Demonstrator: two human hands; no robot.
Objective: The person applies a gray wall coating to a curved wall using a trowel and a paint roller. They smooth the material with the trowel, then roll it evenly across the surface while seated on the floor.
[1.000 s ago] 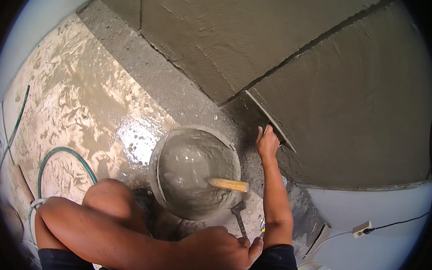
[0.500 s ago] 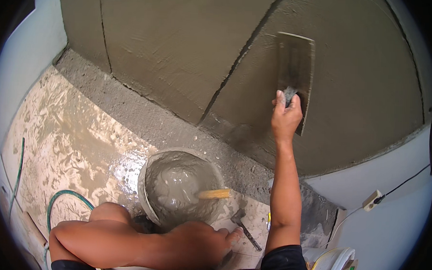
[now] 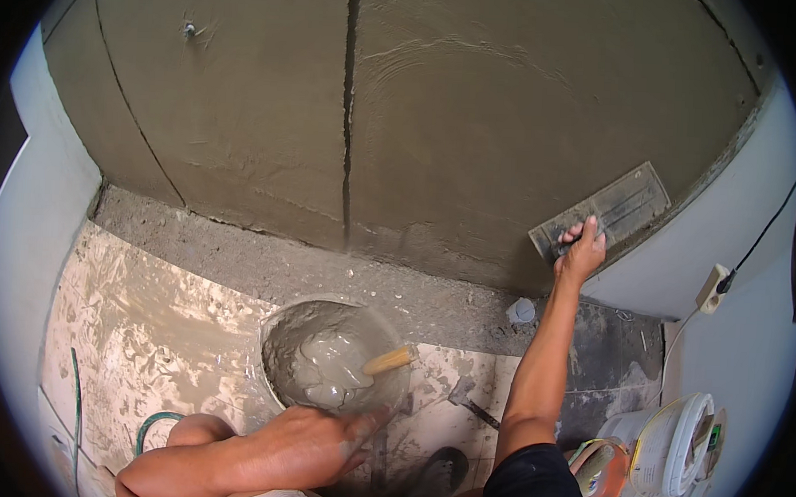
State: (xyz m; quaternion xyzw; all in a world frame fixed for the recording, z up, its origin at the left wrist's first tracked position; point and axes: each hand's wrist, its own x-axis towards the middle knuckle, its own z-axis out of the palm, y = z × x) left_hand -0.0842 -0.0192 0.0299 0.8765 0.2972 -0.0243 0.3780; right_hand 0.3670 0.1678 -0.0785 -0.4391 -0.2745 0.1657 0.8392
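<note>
Grey smeared rectangular float [image 3: 633, 198] | right hand [image 3: 582, 253] clenched on it | left hand [image 3: 308, 444]: grip unclear

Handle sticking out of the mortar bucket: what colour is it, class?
The handle is yellowish tan; the head view shows it best.

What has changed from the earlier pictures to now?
The right hand moved the float from beside the groove in the wall up, then across near the wall's right edge. The left hand shifted leftward in view, nearer the bucket. The right grip on the float stayed; so did the handle in the bucket.
</note>
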